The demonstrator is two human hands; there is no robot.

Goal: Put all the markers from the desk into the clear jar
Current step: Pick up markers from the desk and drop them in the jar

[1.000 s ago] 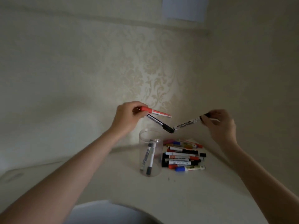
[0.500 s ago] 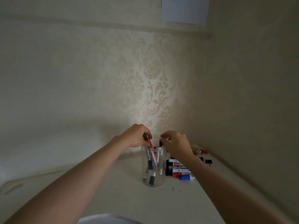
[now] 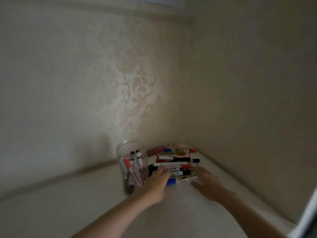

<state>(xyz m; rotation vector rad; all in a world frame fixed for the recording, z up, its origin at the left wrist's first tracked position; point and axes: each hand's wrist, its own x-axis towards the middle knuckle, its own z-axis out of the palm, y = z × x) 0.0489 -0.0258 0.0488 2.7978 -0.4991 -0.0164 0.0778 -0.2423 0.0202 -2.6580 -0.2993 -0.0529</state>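
Both hands reach the pile of capped plastic markers (image 3: 175, 164) beside the upright clear plastic jar (image 3: 133, 164) on the pale desk (image 3: 85, 203). The left hand (image 3: 157, 183) touches one; its grip is unclear. The right hand (image 3: 205, 181) is spread. The markers look light, stiff and slick, best pinched mid-barrel.

No text is reading clearly anywhere. The markers (image 3: 173, 163) piled at the jar's three o'clock are showing printed bands on their white barrels, but the print is blurring into dark smudges. The marker with the blue cap (image 3: 181, 179), lying nearest the hands, is carrying a yellowish label whose marks are too small and soft to make out. The pale sheet (image 3: 163, 1) at twelve o'clock on the wall is showing nothing legible.
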